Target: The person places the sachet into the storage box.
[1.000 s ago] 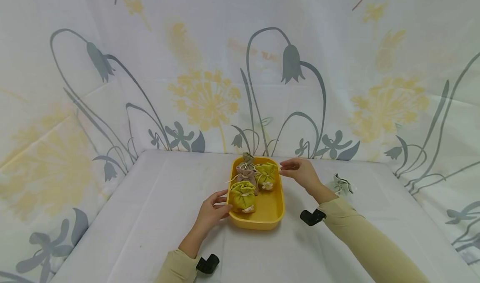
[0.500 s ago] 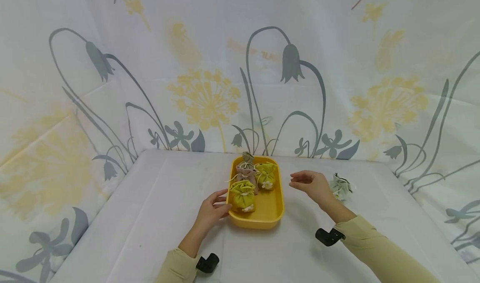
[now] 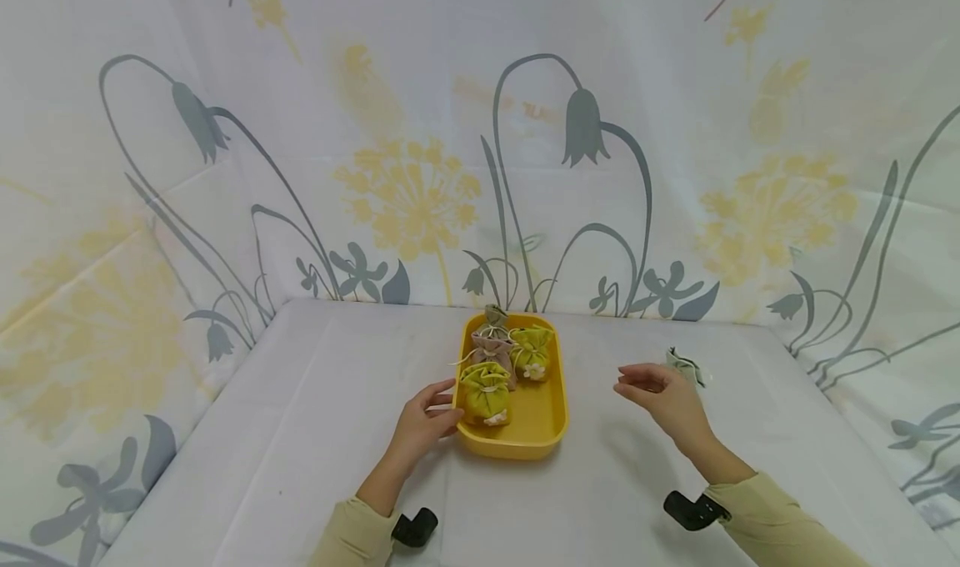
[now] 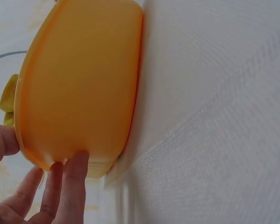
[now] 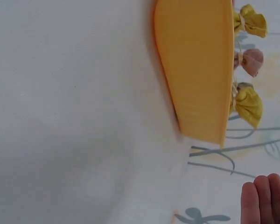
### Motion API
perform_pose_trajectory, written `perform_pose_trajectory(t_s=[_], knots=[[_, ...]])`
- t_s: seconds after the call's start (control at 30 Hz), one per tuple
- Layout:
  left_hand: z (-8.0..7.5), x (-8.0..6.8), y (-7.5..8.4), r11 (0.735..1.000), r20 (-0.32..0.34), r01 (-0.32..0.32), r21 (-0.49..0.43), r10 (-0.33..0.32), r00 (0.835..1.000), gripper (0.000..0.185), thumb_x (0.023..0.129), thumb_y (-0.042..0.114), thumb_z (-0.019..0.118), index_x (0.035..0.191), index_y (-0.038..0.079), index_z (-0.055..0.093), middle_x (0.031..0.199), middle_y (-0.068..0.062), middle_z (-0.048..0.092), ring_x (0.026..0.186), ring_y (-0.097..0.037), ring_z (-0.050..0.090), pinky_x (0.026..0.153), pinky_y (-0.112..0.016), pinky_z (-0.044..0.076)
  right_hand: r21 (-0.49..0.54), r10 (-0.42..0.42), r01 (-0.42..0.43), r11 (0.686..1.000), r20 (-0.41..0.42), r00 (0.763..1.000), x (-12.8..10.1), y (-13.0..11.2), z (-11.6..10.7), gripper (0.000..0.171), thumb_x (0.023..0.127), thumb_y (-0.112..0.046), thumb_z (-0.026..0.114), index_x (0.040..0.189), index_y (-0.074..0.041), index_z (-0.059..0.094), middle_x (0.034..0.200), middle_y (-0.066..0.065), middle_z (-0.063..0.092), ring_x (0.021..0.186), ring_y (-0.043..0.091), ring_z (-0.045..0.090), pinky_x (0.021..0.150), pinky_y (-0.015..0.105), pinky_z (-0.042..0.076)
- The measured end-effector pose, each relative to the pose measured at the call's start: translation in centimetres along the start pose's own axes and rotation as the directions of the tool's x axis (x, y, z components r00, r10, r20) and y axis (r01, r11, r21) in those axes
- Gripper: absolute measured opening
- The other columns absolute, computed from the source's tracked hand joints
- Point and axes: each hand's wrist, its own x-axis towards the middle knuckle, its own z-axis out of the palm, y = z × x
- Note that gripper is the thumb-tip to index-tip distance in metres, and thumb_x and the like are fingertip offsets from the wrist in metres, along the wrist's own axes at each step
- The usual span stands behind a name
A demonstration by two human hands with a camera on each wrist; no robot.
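My left hand (image 3: 422, 423) touches the left side of a yellow plastic basin (image 3: 551, 417); in the left wrist view its fingertips lie on the outer wall and the thumb tip is at the rim. Inside the basin sit a lime-green drawstring pouch (image 3: 486, 392) with a white flower, another lime-green pouch (image 3: 531, 354), a mauve pouch (image 3: 492, 352) and a grey-beige pouch (image 3: 493, 321). To the right of the basin, my right hand (image 3: 667, 400) hovers over the table with loosely bent fingers, holding nothing. It partly hides a pale grey-green pouch (image 3: 688, 367) behind it.
The table (image 3: 337, 367) bears a white cloth. Behind it hangs a white curtain (image 3: 450, 92) printed with grey and yellow flowers. A black wrist mount sticks out at each sleeve.
My right hand has left the basin's right rim and moved right and toward me, now partly covering the pale pouch. My left hand and the basin stay put.
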Motion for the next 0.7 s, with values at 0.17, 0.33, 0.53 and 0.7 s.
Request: perform_pose_trajectory(t_s=[0.17, 0.33, 0.53, 0.7], knots=[[0.1, -0.2, 0.4, 1.000, -0.007, 0.013, 0.010, -0.013, 1.000, 0.049, 0.086, 0.005, 0.061, 0.132, -0.002, 0.047, 0.116, -0.023, 0.054, 0.096, -0.027, 0.060, 0.076, -0.033, 0.055, 0.027, -0.003, 0.004, 1.000, -0.043, 0.999, -1.1, 0.8, -1.0, 0.039, 0.079, -0.019, 0.075, 0.109, 0.004, 0.064, 0.095, 0.008, 0.068, 0.082, 0.001, 0.063, 0.071, 0.016, 0.052], [-0.1, 0.5, -0.6, 1.000, 0.002, 0.005, 0.003, -0.005, 1.000, 0.050, 0.086, 0.005, 0.062, 0.133, -0.002, 0.046, 0.116, -0.022, 0.054, 0.095, -0.028, 0.060, 0.075, -0.035, 0.055, 0.054, 0.006, -0.002, 0.999, -0.079, 0.997, -2.1, 1.1, -2.0, 0.037, 0.079, -0.016, 0.074, 0.108, 0.005, 0.064, 0.091, 0.001, 0.069, 0.081, 0.001, 0.063, 0.070, 0.015, 0.052], [-0.2, 2.0, -3.1, 1.000, -0.007, 0.013, -0.007, -0.014, 1.000, 0.053, 0.085, 0.010, 0.065, 0.134, 0.002, 0.047, 0.117, -0.019, 0.054, 0.095, -0.025, 0.060, 0.074, -0.033, 0.056, 0.040, -0.027, 0.032, 0.999, -0.133, 0.991, -2.6, 1.8, -3.0, 0.032, 0.079, -0.012, 0.074, 0.106, 0.004, 0.066, 0.088, -0.005, 0.068, 0.078, -0.001, 0.063, 0.068, 0.013, 0.051], [0.0, 2.2, -3.6, 1.000, -0.021, 0.022, 0.009, -0.022, 1.000, 0.053, 0.084, 0.012, 0.066, 0.134, 0.006, 0.049, 0.115, -0.015, 0.055, 0.094, -0.023, 0.061, 0.073, -0.032, 0.056, 0.034, -0.052, 0.060, 0.998, -0.202, 0.978, -2.3, 3.3, -4.0, 0.024, 0.078, -0.009, 0.075, 0.100, 0.000, 0.069, 0.083, -0.008, 0.068, 0.074, -0.001, 0.063, 0.064, 0.011, 0.050]])
